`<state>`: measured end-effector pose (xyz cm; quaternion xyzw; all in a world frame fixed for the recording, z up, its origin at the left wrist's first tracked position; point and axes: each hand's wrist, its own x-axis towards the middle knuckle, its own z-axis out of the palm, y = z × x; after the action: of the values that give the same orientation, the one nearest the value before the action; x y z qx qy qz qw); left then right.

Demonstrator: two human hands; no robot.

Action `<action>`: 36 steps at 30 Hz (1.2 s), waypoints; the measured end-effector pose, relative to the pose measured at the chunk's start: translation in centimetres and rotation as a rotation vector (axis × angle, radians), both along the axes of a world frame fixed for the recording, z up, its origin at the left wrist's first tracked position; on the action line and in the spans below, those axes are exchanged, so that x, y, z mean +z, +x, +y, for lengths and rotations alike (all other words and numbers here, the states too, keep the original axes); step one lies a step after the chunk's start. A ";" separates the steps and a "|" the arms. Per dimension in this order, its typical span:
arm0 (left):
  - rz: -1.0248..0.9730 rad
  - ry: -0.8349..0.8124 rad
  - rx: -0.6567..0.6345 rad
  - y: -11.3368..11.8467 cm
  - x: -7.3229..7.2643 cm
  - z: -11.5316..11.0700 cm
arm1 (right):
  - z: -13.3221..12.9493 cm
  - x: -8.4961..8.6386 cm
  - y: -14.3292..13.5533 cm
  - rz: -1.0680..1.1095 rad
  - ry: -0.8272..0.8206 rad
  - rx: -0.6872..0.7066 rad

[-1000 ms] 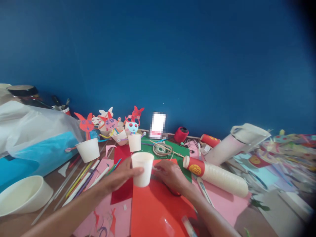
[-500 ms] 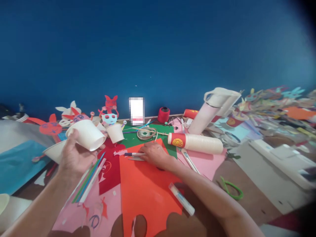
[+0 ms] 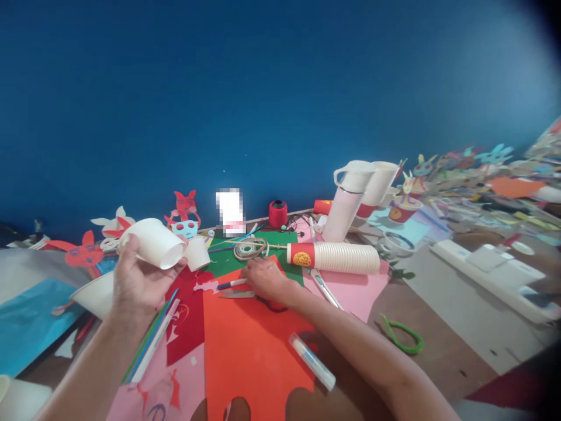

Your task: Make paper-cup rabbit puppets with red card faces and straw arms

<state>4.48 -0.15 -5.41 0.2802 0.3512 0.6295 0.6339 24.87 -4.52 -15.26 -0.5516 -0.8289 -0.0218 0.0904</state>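
Note:
My left hand holds a white paper cup tipped on its side, lifted above the table at the left. My right hand rests on the orange-red paper sheet, fingers curled by a pen with a blue cap and by scissors lying just left of it. I cannot tell whether the fingers grip the pen. A glue stick lies on the sheet near my right forearm.
A sleeve of stacked paper cups lies right of my hand. White jugs, a red thread spool, a tape coil, paper-cup animal figures, green scissors, coloured straws and pink paper crowd the table.
My left hand lifted the white cup off the orange-red sheet, swung it left and tipped it sideways. My right hand moved to the pen. The camera turned right.

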 end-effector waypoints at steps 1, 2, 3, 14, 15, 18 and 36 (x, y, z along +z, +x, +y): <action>0.009 0.022 -0.023 0.0 -0.2 0.2 | 0.1 -0.1 0.0 0.001 -0.001 0.003; 0.016 0.057 -0.053 0.0 -0.5 0.3 | 0.1 -0.2 0.0 0.003 -0.001 0.007; 0.018 0.083 -0.077 -0.1 -0.7 0.5 | 0.2 -0.3 -0.1 0.006 -0.002 0.012; -0.097 0.000 -0.145 -1.4 -1.3 1.6 | 0.0 -0.1 0.5 0.138 0.057 -0.038; -0.101 0.007 -0.140 -1.6 -1.3 1.7 | 0.1 -0.1 0.7 0.153 0.068 -0.066; -0.121 0.029 -0.124 -2.1 -1.2 1.8 | 0.3 0.2 1.4 0.151 0.080 -0.133; -0.419 -0.134 -0.250 -2.4 -1.1 1.9 | 7.4 1.5 1.8 -0.071 0.043 -0.344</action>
<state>2.10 1.71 -6.50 0.1425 0.2156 0.5658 0.7830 26.64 2.89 -13.73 -0.6821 -0.7243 -0.0741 0.0679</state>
